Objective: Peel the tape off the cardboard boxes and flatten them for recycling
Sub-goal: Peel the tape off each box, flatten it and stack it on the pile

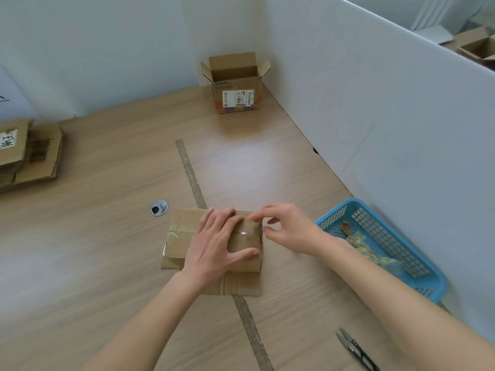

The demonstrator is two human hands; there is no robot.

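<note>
At frame centre, flattened box [214, 242] lies on counter [107, 236]; my left hand [217, 245] presses it flat, fingers spread, so right hand [286, 228] can pinch clear tape [247, 227] edge.

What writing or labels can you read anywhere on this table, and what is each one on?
Nothing here reads clearly enough to quote.
Open cardboard box at the far end: white shipping label with barcodes and print, too small to read.
Stack of flattened cardboard on the left: white label with dark handwritten characters, blurred and cut by the edge.
White sheet on the far left wall: partial dark strokes, unreadable.
Box under the hands: no text visible.
</note>
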